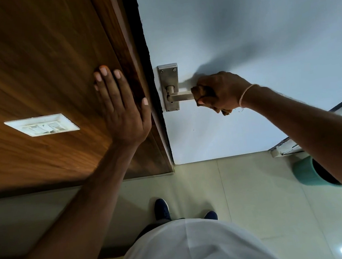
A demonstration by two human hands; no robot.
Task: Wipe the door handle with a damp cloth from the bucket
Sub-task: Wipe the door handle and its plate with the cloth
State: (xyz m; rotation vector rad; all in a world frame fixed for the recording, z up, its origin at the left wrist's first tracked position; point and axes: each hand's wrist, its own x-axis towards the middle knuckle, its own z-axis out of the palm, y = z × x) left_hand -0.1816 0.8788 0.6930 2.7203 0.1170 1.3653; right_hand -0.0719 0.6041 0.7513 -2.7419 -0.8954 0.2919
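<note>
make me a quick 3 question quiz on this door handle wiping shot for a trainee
1. True or false: the left hand lies flat with straight fingers on the wooden panel.
2. What does the right hand grip against the door handle? A) a sponge B) a brown cloth C) a key
3. Fill in: the teal bucket stands on the ____, partly hidden behind the right arm.

Key: 1 true; 2 B; 3 floor.
</note>
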